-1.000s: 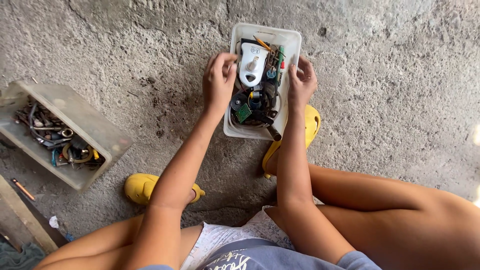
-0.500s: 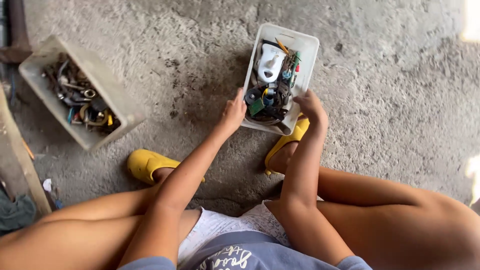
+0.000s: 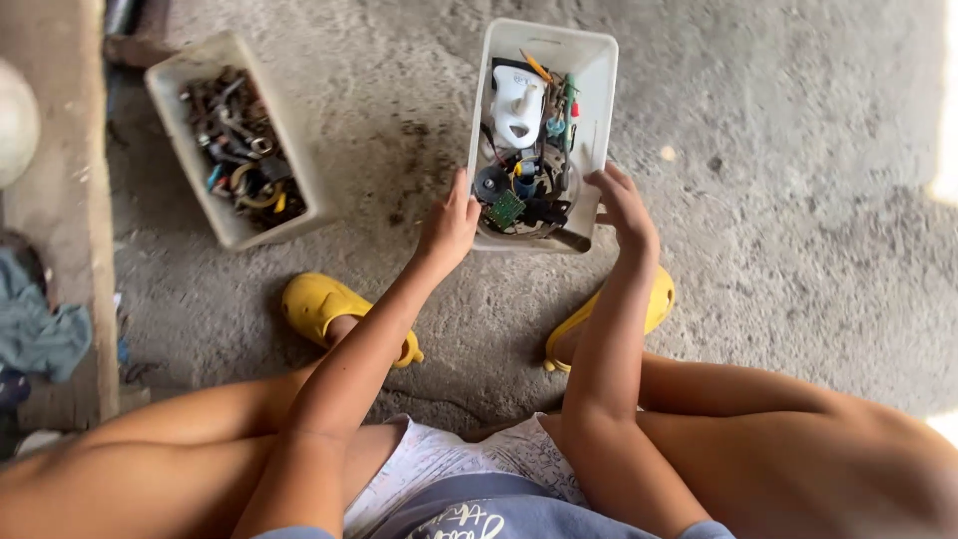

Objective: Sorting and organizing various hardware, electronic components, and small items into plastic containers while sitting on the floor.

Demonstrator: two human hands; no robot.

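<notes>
Two white plastic bins: one [image 3: 589,60] upper centre of frame, one [image 3: 190,70] upper left. Two yellow clogs: one [image 3: 319,304] left of centre, one [image 3: 654,299] right of centre. Two hands, left [image 3: 449,228] and right [image 3: 624,205]. One green circuit board [image 3: 505,209]. One blue-grey cloth [image 3: 40,324], left edge.

Soft daylight, blown-out glare at right edge, slight motion blur, wide-angle distortion.
</notes>
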